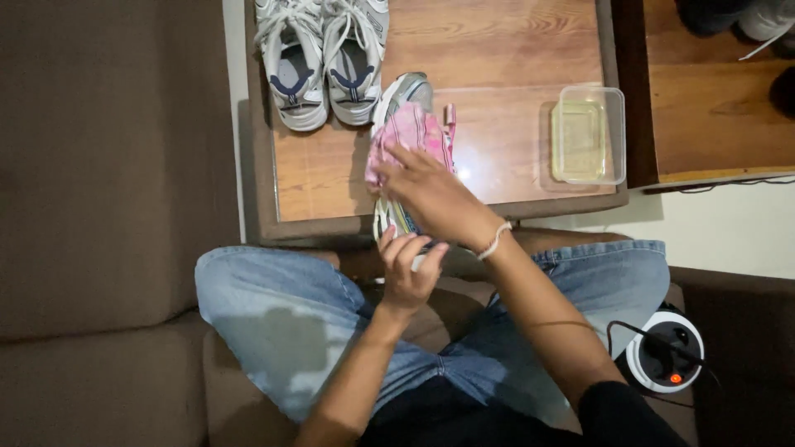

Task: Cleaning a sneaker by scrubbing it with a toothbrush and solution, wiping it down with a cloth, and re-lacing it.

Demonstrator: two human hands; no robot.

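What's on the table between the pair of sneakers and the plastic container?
The head view shows the pink cloth under the right hand, over a shoe.

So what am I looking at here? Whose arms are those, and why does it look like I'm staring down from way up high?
The camera is worn on a person's head, so you look down just as they do. The arms are that person's own, and they sit on a brown sofa in blue jeans.

Their left hand grips the near end of a grey and white sneaker. Their right hand presses a pink patterned cloth onto that shoe.

In front is a wooden table with a shiny glass top. On it stand a pair of white lace-up sneakers and a clear plastic tub of yellowish liquid. A round white power socket lies beside the right leg.
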